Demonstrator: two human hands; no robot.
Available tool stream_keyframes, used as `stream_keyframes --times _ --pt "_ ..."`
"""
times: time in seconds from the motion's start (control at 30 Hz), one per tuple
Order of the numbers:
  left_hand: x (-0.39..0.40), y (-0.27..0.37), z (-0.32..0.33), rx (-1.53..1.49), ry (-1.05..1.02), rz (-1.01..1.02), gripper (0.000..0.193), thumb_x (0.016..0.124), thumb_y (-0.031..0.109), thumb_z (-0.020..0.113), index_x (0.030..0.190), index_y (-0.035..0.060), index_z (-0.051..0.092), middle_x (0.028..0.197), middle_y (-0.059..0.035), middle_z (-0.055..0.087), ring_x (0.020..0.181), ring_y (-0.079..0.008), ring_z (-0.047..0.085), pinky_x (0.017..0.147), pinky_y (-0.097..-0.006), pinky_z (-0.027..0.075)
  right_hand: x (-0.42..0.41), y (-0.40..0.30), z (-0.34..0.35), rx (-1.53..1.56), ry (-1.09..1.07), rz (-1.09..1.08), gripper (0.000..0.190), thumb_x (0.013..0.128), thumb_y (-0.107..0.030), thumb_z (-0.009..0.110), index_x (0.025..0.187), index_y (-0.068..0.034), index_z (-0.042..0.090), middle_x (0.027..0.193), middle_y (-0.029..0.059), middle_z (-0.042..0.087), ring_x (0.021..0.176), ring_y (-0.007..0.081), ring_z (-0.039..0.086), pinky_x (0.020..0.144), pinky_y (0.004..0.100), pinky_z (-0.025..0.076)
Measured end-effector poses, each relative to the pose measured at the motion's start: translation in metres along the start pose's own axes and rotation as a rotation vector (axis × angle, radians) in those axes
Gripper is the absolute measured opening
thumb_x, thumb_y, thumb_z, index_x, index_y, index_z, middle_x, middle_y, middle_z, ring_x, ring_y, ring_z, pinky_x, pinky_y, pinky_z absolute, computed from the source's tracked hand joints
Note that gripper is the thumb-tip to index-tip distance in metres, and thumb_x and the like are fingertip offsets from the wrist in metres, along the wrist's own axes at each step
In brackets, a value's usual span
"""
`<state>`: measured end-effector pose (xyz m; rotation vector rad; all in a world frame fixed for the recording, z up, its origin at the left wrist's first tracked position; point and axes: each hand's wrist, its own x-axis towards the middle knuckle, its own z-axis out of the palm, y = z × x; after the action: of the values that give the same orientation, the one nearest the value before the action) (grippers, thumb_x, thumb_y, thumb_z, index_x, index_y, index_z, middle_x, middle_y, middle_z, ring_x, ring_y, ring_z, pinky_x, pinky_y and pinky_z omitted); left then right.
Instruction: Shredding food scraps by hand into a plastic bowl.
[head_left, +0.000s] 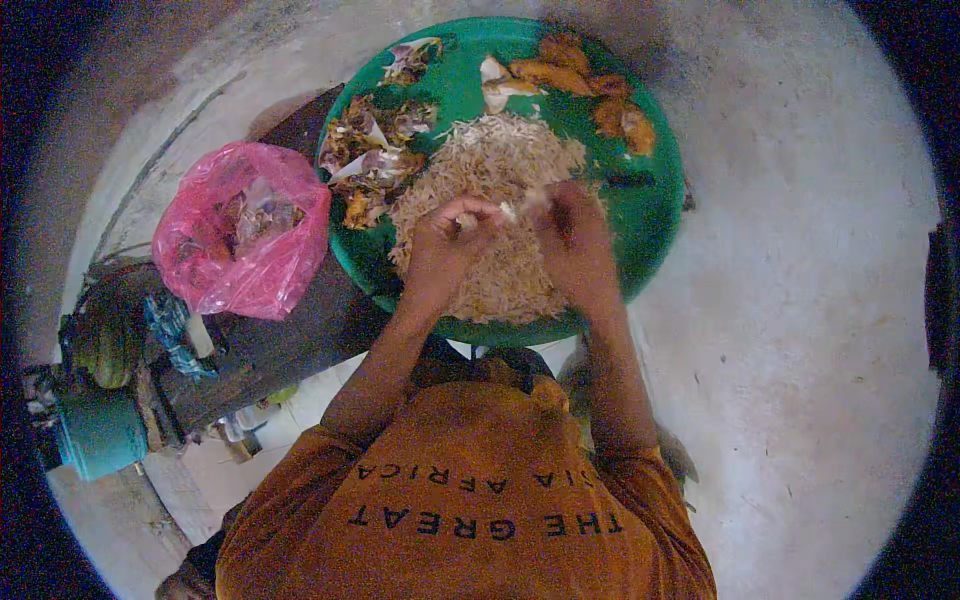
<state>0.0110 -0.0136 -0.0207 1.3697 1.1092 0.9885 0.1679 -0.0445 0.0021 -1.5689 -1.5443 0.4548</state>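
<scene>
Before me is a wide green plastic basin (652, 225), with a heap of pale, finely shredded food (510, 277), possibly meat, in its middle. Both of my hands are over this heap, fingertips close together. My left hand (450, 240) is curled around a small pale piece (466, 221), and a white bit (508, 212) shows at its fingertips. My right hand (576, 232) pinches a pale shred (537, 201), blurred. Dark and whitish scraps (375, 161), perhaps skins, lie along the basin's left side. Orange-brown cooked pieces (555, 73) and a white-fleshed chunk (496, 86) lie at its far side.
A pink plastic bag (285, 274) with scraps inside stands left of the basin on a dark bench (300, 367). Farther left are a blue plastic wrapper (172, 330), a greenish ribbed object (109, 345) and a teal container (101, 439). Bare floor (795, 315) stretches to the right.
</scene>
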Motion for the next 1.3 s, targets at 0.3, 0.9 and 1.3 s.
stream_keyframes --times 0.3,0.9,1.3 --pt "0.001 0.001 0.003 0.110 -0.107 -0.158 0.010 0.082 0.013 0.064 0.087 0.0050 0.064 0.081 -0.0020 0.063 0.074 -0.0082 0.055 0.063 -0.0232 0.045 -0.005 -0.007 0.012 0.099 -0.107 0.147 0.020 0.083 -0.014 0.053 0.096 0.001 0.049 0.078 0.0205 0.058 0.072 0.0366 0.058 0.064 0.0416 0.046" --pt "0.010 -0.007 -0.026 0.576 -0.033 0.389 0.028 0.076 -0.001 0.059 0.104 0.0033 0.058 0.096 -0.0115 0.063 0.093 -0.0208 0.059 0.081 -0.0318 0.047 0.002 0.032 -0.003 -0.389 0.094 -0.132 0.024 0.080 -0.003 0.048 0.103 -0.003 0.055 0.105 0.0206 0.055 0.101 0.0377 0.050 0.089 0.0474 0.038" --pt "-0.001 0.012 -0.012 -0.199 -0.151 -0.063 0.026 0.082 0.009 0.062 0.107 0.0056 0.057 0.103 -0.0053 0.061 0.094 -0.0125 0.056 0.081 -0.0265 0.045 -0.019 -0.002 0.003 0.224 -0.042 0.098 0.014 0.084 -0.008 0.052 0.096 -0.003 0.053 0.086 0.0153 0.061 0.077 0.0304 0.061 0.070 0.0371 0.049"
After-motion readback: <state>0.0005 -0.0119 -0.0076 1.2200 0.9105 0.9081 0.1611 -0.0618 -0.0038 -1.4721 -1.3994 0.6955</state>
